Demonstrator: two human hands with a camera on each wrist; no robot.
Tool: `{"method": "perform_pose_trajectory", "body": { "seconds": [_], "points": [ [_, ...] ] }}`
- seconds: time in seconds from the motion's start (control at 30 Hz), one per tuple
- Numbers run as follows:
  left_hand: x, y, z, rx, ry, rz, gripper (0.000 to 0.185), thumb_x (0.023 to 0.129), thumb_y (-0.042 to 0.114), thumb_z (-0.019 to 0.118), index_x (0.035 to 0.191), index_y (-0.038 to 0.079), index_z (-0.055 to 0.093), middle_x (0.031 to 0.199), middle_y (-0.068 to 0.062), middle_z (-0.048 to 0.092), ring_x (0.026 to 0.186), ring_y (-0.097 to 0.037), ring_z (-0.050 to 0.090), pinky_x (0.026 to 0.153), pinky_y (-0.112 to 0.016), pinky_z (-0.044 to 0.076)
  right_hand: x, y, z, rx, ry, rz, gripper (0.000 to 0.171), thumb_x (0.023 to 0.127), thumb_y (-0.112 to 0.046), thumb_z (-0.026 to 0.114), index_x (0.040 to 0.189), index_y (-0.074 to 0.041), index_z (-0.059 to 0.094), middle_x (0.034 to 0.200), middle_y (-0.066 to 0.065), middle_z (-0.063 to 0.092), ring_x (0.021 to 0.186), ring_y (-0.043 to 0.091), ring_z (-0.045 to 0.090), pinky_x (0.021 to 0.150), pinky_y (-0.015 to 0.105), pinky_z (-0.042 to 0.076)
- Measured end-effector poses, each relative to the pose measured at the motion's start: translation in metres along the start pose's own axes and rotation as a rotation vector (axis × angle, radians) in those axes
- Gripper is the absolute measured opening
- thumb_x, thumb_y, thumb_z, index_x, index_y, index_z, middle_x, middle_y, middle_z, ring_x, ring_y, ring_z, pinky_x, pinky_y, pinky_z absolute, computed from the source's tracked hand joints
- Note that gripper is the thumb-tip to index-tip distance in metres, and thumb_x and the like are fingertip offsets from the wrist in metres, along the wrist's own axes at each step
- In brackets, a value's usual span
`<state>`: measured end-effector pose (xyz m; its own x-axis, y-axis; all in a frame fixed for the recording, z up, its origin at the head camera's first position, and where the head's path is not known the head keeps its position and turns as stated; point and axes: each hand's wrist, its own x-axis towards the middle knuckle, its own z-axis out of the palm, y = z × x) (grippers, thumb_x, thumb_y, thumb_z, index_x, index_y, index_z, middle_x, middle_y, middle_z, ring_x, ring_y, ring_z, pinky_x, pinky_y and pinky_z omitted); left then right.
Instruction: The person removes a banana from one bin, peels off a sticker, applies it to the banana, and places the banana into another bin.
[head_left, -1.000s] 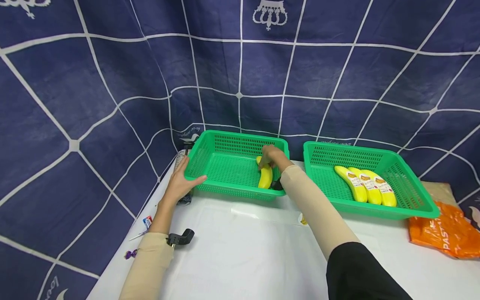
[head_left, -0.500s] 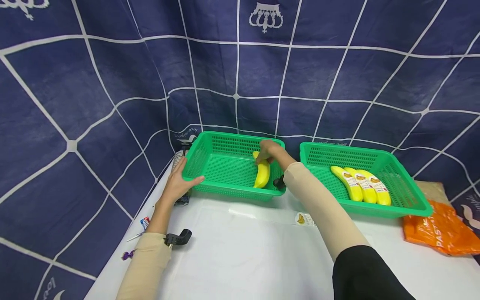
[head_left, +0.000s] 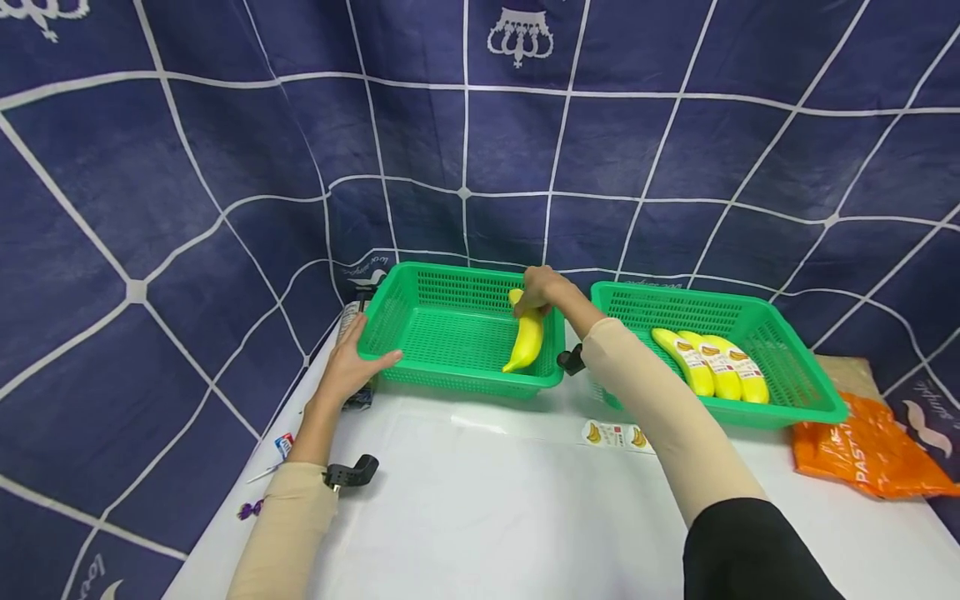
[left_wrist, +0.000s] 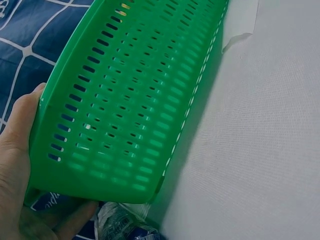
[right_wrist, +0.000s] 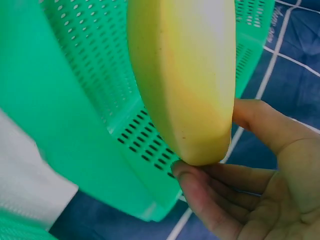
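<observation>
A yellow banana [head_left: 528, 340] is at the right end of the left green basket [head_left: 450, 379], its lower end towards the front wall. My right hand [head_left: 542, 292] holds it by its far end; in the right wrist view the thumb and fingers pinch that end of the banana [right_wrist: 185, 90]. I cannot tell whether the lower end touches the basket floor. My left hand [head_left: 352, 362] rests at the same basket's front left corner, fingers along the end and thumb stretched over the front. The left wrist view has that hand [left_wrist: 15, 165] against the basket's end.
Three labelled bananas [head_left: 711, 367] lie side by side in a second green basket [head_left: 806, 358] on the right. A strip of banana stickers [head_left: 613, 435] is on the white table [head_left: 480, 517]. An orange bag [head_left: 870, 454] lies far right, and a patterned curtain [head_left: 420, 125] hangs behind.
My right hand has moved the banana slightly back and turned it, so its lower end points more to the left. The sleeve has uncovered more of the sticker strip. My left hand stays at the corner.
</observation>
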<state>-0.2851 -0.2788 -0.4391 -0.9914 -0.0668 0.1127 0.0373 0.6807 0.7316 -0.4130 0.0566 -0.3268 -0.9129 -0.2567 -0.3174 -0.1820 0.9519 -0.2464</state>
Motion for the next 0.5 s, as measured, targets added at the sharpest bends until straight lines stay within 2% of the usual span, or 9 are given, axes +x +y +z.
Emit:
{"method": "perform_pose_trajectory", "body": {
  "seconds": [0.23, 0.37, 0.5],
  "points": [
    [-0.001, 0.002, 0.000, 0.005, -0.003, -0.010, 0.112, 0.078, 0.058, 0.073, 0.158, 0.017, 0.008, 0.166, -0.004, 0.003, 0.151, -0.042, 0.009, 0.115, -0.068, 0.019, -0.028, 0.009, -0.017, 0.032, 0.057, -0.018, 0.033, 0.080, -0.030, 0.078, 0.090, -0.003, 0.062, 0.081, 0.009, 0.062, 0.064, 0.019, 0.068, 0.069, 0.030, 0.061],
    [-0.001, 0.002, 0.000, 0.006, -0.009, -0.012, 0.112, 0.078, 0.058, 0.073, 0.158, 0.017, 0.007, 0.166, -0.005, 0.003, 0.150, -0.042, 0.009, 0.115, -0.068, 0.020, -0.046, 0.013, -0.024, 0.050, 0.096, -0.032, 0.033, 0.080, -0.030, 0.079, 0.088, -0.003, 0.061, 0.079, 0.009, 0.061, 0.067, 0.021, 0.068, 0.060, 0.025, 0.059],
    [-0.001, 0.002, -0.001, 0.010, -0.012, -0.015, 0.111, 0.079, 0.058, 0.072, 0.158, 0.017, 0.007, 0.166, -0.006, 0.003, 0.150, -0.043, 0.009, 0.115, -0.068, 0.020, -0.066, 0.016, -0.029, 0.054, 0.129, -0.047, 0.030, 0.080, -0.031, 0.078, 0.083, -0.004, 0.065, 0.069, 0.006, 0.059, 0.062, 0.020, 0.064, 0.052, 0.020, 0.053]
  ]
}}
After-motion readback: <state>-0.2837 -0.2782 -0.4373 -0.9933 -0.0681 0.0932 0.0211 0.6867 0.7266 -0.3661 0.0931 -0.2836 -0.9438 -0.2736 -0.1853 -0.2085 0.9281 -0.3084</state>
